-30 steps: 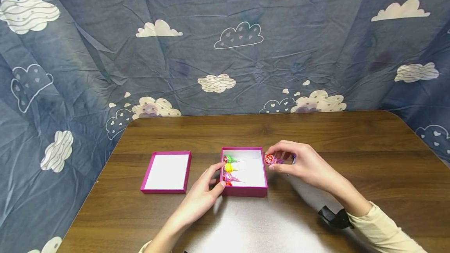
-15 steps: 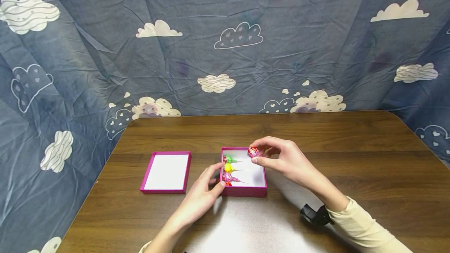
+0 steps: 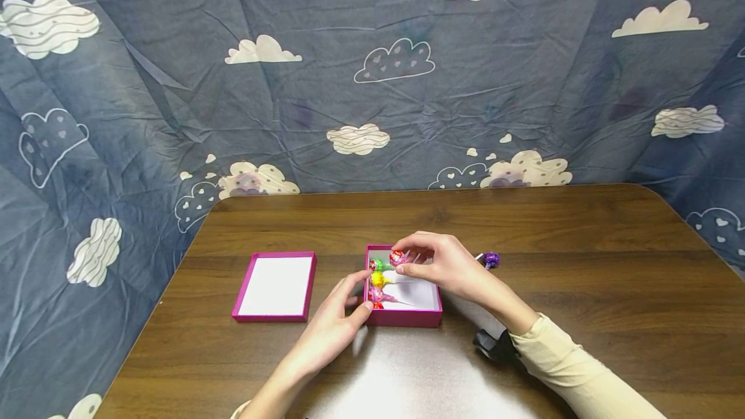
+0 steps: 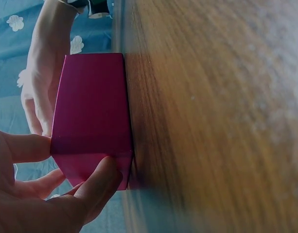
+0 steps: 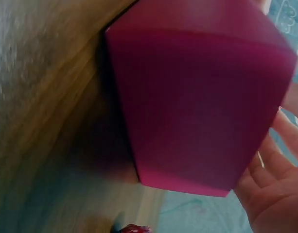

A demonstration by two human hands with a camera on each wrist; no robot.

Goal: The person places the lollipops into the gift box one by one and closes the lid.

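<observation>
Pinching a round lollipop in a shiny red-and-pink wrapper (image 3: 398, 258) between thumb and fingertips, the person's right hand (image 3: 448, 267) holds it above the far part of a square magenta box with a white inside (image 3: 404, 318); whether the candy touches the box floor cannot be told. The left hand (image 3: 334, 322), thumb and fingers spread apart, rests its fingertips on the left side of that box, the thumb by the near corner. Inside, heads against the left wall, lies a row of candies: a green-and-red wrapped lollipop (image 3: 378, 265) farthest back, just beside the one held, then a yellow wrapped lollipop (image 3: 378, 279), a pink wrapped lollipop (image 3: 377, 294) and, partly hidden at the near end, a red wrapper (image 3: 377, 306). Left of the box, apart from it, a magenta-edged square lid (image 3: 275, 284) lies white side up on the dark brown wood-grain table (image 3: 582, 264). On the right, beyond the right forearm, a purple wrapped lollipop with a white stick (image 3: 491, 260) lies on the tabletop.
</observation>
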